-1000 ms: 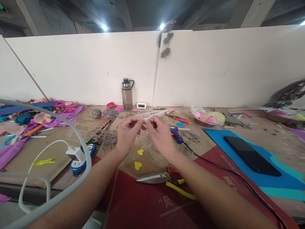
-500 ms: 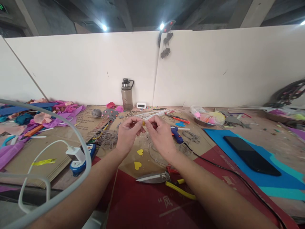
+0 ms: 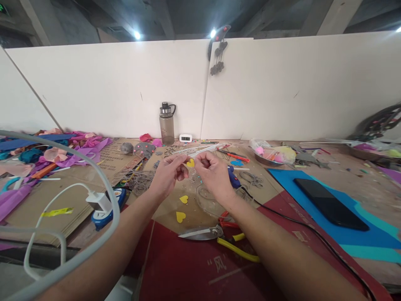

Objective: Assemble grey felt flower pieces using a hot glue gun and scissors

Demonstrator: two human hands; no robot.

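A small yellow heart cutout [image 3: 190, 163] shows between my fingertips, above the cardboard [image 3: 169, 209]. My left hand [image 3: 169, 173] pinches at the heart's left side, thumb and forefinger together. From the right, my right hand [image 3: 214, 175] has its thumb and forefinger closed at the other edge. Whether a thread is also in the fingers is too small to tell. Two more yellow hearts, an upper one [image 3: 184, 199] and a lower one [image 3: 181, 217], lie below my hands. Scissors [image 3: 203, 233] with red handles and a yellow-handled tool [image 3: 238, 249] lie near my right forearm.
A blue glue gun [image 3: 233, 177] trails a black cord on the right. Grey cord [image 3: 138, 182] lies tangled at left. A phone [image 3: 330, 204] rests on blue sheets. A bottle [image 3: 167, 125] stands at the back, and a white cable [image 3: 114, 196] loops across the left foreground.
My hands have drawn slightly apart, and the yellow heart between them now shows its face, where before only a sliver was visible. The things on the table have stayed put.
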